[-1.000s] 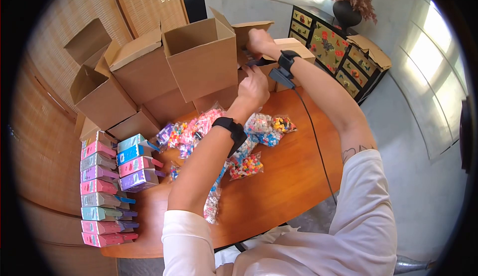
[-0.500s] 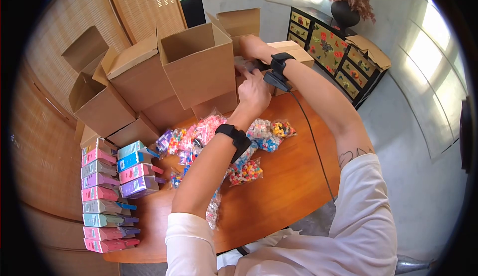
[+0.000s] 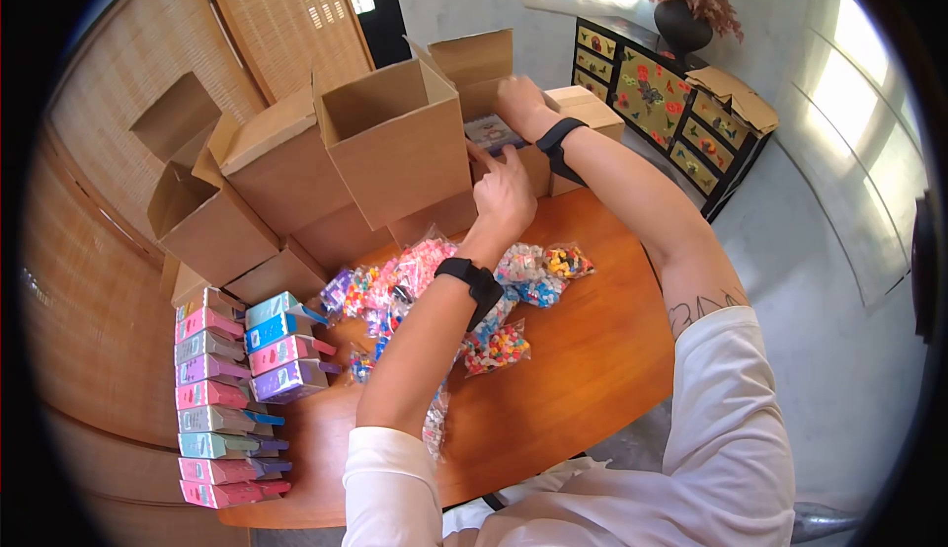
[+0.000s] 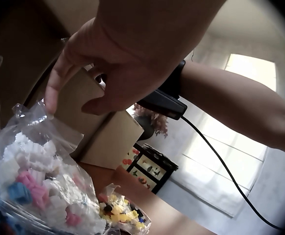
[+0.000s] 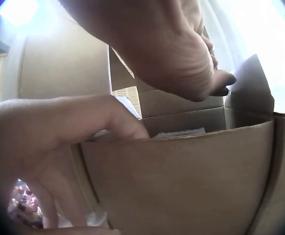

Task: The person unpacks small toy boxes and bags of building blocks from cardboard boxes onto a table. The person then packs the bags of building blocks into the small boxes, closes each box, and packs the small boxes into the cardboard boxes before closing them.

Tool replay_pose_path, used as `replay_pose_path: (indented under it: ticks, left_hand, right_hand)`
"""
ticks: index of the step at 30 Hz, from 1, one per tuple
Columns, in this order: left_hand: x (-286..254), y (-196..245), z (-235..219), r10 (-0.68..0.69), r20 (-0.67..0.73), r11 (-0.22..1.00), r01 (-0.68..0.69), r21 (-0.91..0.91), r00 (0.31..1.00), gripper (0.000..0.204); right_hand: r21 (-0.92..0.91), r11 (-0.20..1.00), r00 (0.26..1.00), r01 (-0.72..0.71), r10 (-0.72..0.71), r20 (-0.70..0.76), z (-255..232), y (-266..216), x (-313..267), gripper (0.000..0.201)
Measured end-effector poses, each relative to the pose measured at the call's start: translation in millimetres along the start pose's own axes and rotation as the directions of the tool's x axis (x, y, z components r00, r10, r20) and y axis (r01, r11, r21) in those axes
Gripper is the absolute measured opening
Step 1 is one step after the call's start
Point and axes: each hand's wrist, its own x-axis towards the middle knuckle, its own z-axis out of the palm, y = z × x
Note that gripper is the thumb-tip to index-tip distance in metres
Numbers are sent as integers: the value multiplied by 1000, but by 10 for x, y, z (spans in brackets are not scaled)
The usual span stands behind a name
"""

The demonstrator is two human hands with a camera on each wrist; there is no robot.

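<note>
My left hand (image 3: pixel 506 196) is at the near wall of an open cardboard box (image 5: pixel 181 171) at the back of the table. In the right wrist view its index finger reaches over the box's top edge, while the other fingers hang outside. My right hand (image 3: pixel 523 105) is over the same box, fingers loosely bent, with nothing seen in its grasp. Inside the box lies a flat printed item (image 3: pixel 492 134), partly hidden by the walls. Below the left hand, the left wrist view shows a clear bag of white, pink and blue pieces (image 4: pixel 49 181).
A taller open carton (image 3: pixel 395 157) stands just left, with more cartons (image 3: pixel 212 216) beyond. Clear bags of colourful small pieces (image 3: pixel 425 261) are heaped mid-table. Two rows of small coloured boxes (image 3: pixel 212 394) line the left side. A closed carton (image 3: pixel 585 113) stands right of the open box.
My right hand went down into the box, then rose and now shows above it. The printed item in the box has come into sight. My left hand stays by the box wall.
</note>
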Motion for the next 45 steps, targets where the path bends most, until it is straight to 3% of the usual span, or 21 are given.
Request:
replay_pose_path:
  ticks: [1, 5, 7, 11, 16, 19, 21, 22, 23, 24, 26, 28, 29, 30, 31, 32, 34, 36, 38, 44, 45]
  left_hand:
    - [1, -5, 21, -5, -11, 1000, 5, 0, 1000, 65]
    - [-2, -28, 52, 12, -22, 1000, -12, -28, 1000, 65]
    - [1, -68, 100, 33, -32, 999, -34, -24, 999, 65]
    - [35, -134, 101, 50, -10, 998, -50, -44, 999, 71]
    - [47, -127, 82, 30, 11, 987, -28, -159, 999, 71]
    - [32, -164, 98, 131, -182, 976, -159, -147, 974, 72]
    - [-22, -155, -72, 152, -169, 875, -212, -436, 974, 69]
    - [-130, -84, -237, 146, -177, 875, -210, -437, 973, 69]
    - [-302, 37, -474, 25, -57, 619, -60, -783, 998, 68]
    - [-455, 119, -675, -28, 99, 238, 103, -966, 995, 68]
    - [-707, 135, -900, -21, 39, 162, 42, -986, 999, 69]
    - [-939, 107, -1052, -14, -8, 82, -7, -997, 1000, 70]
    - [-1052, 73, -1118, 53, -170, 192, -177, -965, 984, 72]
    - [-1168, 36, -1202, 135, -315, 285, -342, -896, 939, 74]
    - [-1308, 24, -1390, 172, -273, 313, -316, -896, 946, 63]
    - [-1422, -42, -1502, 169, -263, 314, -305, -899, 950, 63]
    - [-1606, -175, -1674, 118, -201, 362, -231, -903, 972, 47]
    - [-1736, -220, -1812, -36, -348, 336, -317, -887, 937, 37]
    - [-1846, -380, -1904, -127, -427, 408, -345, -845, 895, 38]
    - [-1962, -764, -1974, -281, -431, 376, -315, -872, 858, 48]
    - [-1977, -843, -2015, -254, -409, 364, -305, -880, 876, 48]
  right_hand:
    - [138, 983, 991, -119, 108, 81, 108, 3, 64, 23]
    - [416, 898, 989, -142, 110, 101, 191, -101, 105, 25]
    - [654, 703, 943, -280, 72, 326, 213, -249, 103, 53]
    - [586, 720, 877, -372, 67, 476, -92, -213, 6, 72]
    - [654, 640, 909, -404, 199, 366, -302, 55, -70, 68]
    - [698, 597, 916, -396, 310, 255, -775, 293, -316, 78]
    - [745, 575, 913, -339, 391, 114, -848, 429, -598, 85]
    - [783, 563, 903, -266, 429, -2, -784, 518, -756, 90]
    - [803, 571, 884, -170, 449, -132, -816, 532, -1003, 92]
    - [812, 580, 845, -71, 468, -260, -921, 495, -1303, 94]
    - [973, 228, 946, 33, 306, -104, -1151, 374, -1809, 83]
    - [955, -293, 998, -56, -38, 47, -1478, 147, -2218, 68]
    - [953, -296, 998, -60, -36, 52, -1508, 17, -2317, 68]
    - [830, -535, 988, -157, -79, 137, -1528, -109, -2392, 64]
    - [638, -730, 968, -244, -143, 206, -1557, -215, -2430, 61]
    - [631, -734, 966, -250, -146, 213, -1601, -317, -2435, 61]
    - [510, -848, 986, -140, -166, -6, -1752, -529, -2390, 68]
    - [474, -876, 983, -92, -156, -97, -1937, -784, -2356, 60]
    - [858, -413, 951, 305, 173, -256, -2034, -1004, -2242, 51]
    - [816, -480, 939, 322, 274, -209, -2165, -1370, -2123, 32]
    - [746, -532, 902, 401, 370, -221, -2218, -1428, -2112, 32]
